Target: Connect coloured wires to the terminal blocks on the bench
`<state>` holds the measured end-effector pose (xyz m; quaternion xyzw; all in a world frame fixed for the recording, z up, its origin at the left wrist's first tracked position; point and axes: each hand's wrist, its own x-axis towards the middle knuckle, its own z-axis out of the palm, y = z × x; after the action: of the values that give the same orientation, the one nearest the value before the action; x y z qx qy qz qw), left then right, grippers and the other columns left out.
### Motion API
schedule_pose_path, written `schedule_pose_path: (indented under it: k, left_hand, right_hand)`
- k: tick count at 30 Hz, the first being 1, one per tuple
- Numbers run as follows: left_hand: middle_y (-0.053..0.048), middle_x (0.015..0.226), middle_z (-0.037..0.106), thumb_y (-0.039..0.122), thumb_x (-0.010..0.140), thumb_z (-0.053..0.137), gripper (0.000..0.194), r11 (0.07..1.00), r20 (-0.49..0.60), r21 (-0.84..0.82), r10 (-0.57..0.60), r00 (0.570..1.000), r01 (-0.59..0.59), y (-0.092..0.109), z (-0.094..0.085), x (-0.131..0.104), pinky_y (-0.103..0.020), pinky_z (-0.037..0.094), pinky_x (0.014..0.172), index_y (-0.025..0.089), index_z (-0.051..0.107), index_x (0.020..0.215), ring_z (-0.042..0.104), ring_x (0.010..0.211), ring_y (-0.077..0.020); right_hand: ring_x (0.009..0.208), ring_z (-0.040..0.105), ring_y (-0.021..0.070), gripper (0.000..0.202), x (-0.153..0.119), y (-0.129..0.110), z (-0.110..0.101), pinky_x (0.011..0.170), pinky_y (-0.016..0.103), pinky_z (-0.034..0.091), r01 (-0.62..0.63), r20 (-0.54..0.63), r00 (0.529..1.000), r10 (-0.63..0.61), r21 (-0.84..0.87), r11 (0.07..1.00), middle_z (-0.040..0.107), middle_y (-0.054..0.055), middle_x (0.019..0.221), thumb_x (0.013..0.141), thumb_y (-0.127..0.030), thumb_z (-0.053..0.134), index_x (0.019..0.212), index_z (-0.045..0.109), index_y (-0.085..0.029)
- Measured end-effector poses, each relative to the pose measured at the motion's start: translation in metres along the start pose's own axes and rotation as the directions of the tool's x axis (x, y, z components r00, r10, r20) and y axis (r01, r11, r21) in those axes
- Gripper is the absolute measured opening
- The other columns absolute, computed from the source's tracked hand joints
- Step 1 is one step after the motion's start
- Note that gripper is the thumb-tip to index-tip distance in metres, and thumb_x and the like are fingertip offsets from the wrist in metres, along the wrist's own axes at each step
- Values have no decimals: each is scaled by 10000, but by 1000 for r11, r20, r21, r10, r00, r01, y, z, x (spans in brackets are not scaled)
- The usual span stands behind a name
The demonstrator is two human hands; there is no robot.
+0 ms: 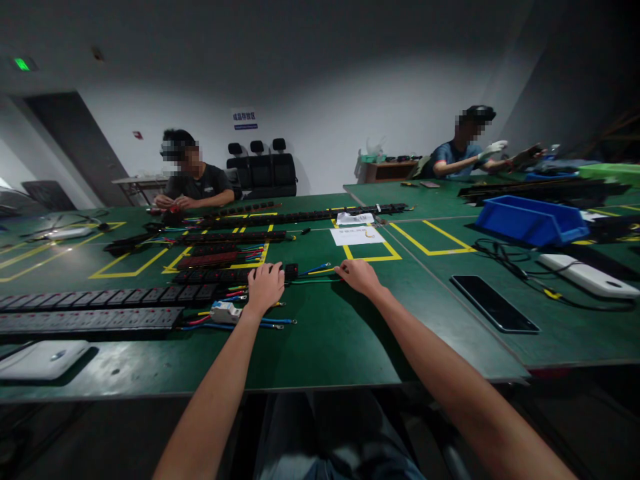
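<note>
In the head view my left hand point(265, 288) lies over a short black socket strip point(200, 275), its fingers curled round the strip near the right end. Blue, yellow and green wires point(316, 271) come out of that end. At their tips my right hand point(359, 276) is closed in a pinch on the wires; the exact wire between the fingers is hidden. Below my left hand, two long grey socket strips point(100, 321) lie side by side. A small white breaker-like block point(226, 311) sits on their wires, beside my left wrist.
More black strips point(235, 237) lie farther back, with a paper sheet point(358, 235). To the right are a phone point(494, 303), a white power bank point(589, 275), black cables and a blue bin point(533, 220). Two co-workers point(200, 183) sit across the green table point(345, 347).
</note>
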<state>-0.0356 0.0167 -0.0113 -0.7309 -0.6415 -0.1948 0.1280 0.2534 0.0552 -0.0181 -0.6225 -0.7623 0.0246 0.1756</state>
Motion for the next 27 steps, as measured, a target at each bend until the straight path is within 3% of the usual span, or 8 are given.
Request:
schedule_pose_path:
  k: [27]
  left_hand:
    - [-143,1341,646,358,1046,328,453,1000,11,-13,9,1000,-9,-1,2,0,-548,378,1107,216,629,1353,559,1259,-306]
  right_hand:
    - [802,683,199,383,-1,0,1,656,252,405,-9,13,1000,9,-9,1000,756,84,887,1026,-487,514,941,759,-206]
